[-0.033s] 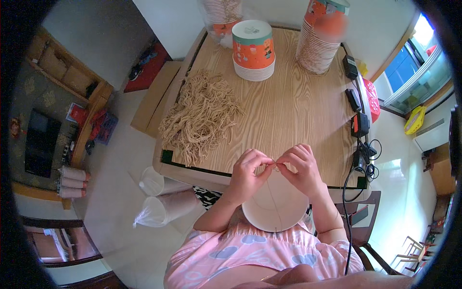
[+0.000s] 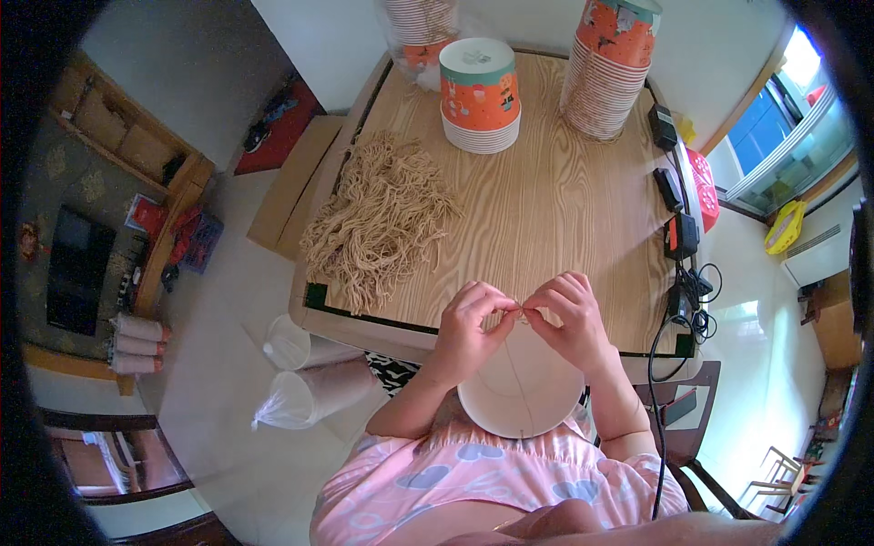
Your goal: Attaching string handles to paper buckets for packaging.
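Note:
A white paper bucket [image 2: 496, 387] rests at my lap by the table's near edge, its open mouth toward me. Across that mouth runs a thin tan cord [image 2: 520, 371], from the near rim up to my fingers. At the far rim my left hand [image 2: 474, 328] pinches the cord between thumb and forefinger. Close beside it, almost fingertip to fingertip, my right hand [image 2: 571, 323] pinches the cord too. My fingers hide the exact spot where they grip. On the table to the left lies a loose heap of tan cords [image 2: 378, 223].
Upside-down orange and green paper buckets [image 2: 480, 96] stand nested at the table's back, with a taller stack [image 2: 608, 73] to the right and a plastic-wrapped stack [image 2: 421, 32] to the left. Black adapters and cables [image 2: 681, 237] line the right edge. Bagged white buckets [image 2: 319, 396] lie on the floor.

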The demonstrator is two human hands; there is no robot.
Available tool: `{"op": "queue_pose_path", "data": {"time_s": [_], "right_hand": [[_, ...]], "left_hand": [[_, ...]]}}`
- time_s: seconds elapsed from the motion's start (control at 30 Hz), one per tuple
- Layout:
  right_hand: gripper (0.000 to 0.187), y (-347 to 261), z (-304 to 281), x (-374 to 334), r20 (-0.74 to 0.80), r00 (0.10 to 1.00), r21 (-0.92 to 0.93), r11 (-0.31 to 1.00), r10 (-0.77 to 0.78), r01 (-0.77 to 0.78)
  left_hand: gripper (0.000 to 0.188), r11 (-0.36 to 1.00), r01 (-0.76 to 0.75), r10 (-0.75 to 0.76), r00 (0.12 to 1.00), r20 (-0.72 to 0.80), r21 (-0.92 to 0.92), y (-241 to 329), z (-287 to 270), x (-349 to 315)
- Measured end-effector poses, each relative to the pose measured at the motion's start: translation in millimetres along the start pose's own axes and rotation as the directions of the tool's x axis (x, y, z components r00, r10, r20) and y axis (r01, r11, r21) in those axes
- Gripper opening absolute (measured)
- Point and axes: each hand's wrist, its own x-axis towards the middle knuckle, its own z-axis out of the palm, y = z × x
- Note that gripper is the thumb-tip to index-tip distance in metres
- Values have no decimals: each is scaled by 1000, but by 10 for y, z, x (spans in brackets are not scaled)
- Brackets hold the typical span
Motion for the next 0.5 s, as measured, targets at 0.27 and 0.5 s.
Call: {"op": "queue_pose_path", "data": {"time_s": [0.27,0.5], "right_hand": [[17,46,20,-41,36,995,120,988,97,-101],[17,-3,-9,-3,7,1000,26,999,24,-24]], "left_hand": [[10,998,27,-26,1000,8,-52,-37,7,3],[8,994,83,-80,996,42,-72,-50,2,-7]]}}
